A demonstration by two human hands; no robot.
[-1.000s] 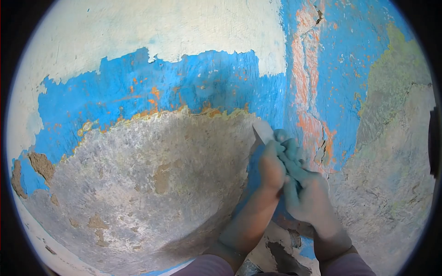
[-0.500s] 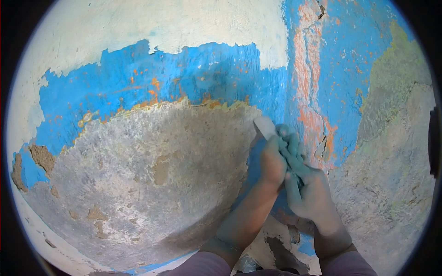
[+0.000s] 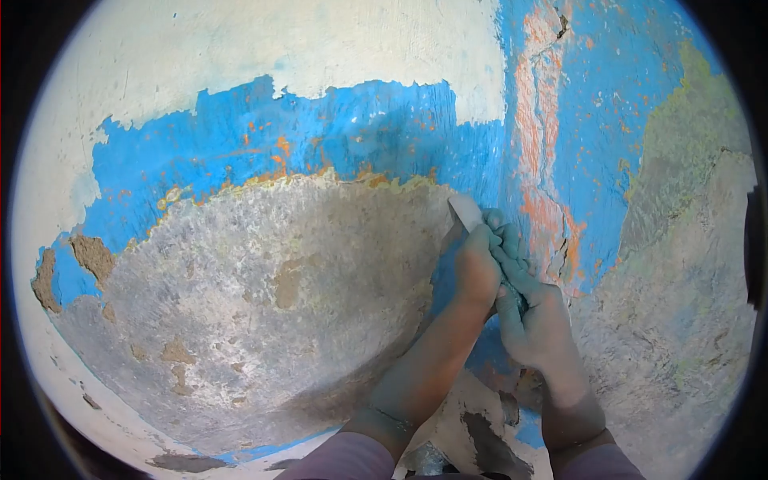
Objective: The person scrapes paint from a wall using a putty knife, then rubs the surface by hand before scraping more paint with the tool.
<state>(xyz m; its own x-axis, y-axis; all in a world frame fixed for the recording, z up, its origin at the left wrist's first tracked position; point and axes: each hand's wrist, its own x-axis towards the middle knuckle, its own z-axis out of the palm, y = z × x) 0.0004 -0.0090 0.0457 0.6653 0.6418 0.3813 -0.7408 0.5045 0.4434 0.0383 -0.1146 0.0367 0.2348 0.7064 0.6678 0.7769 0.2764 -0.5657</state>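
Note:
A scraper with a flat, pale blade (image 3: 466,211) is held in both of my hands. Its blade lies against the wall at the upper right corner of the bare grey patch (image 3: 240,264), where blue paint (image 3: 472,164) begins. My left hand (image 3: 478,270) is closed around the scraper close to the blade. Just right of it and lower, my right hand (image 3: 530,308) is wrapped round the handle, its fingers pressed against the left hand. Most of the handle is hidden by the fingers.
Cream paint (image 3: 320,40) covers the upper wall. To the right, a cracked orange-pink strip (image 3: 540,120) runs down along the wall's corner. Farther right is a rough grey-green surface (image 3: 680,264). Broken plaster (image 3: 488,440) shows below my forearms.
The blade has moved slightly up and right, closer to the grey patch's upper corner. The view has shifted a little, so the wall sits farther right. Both hands keep their grip.

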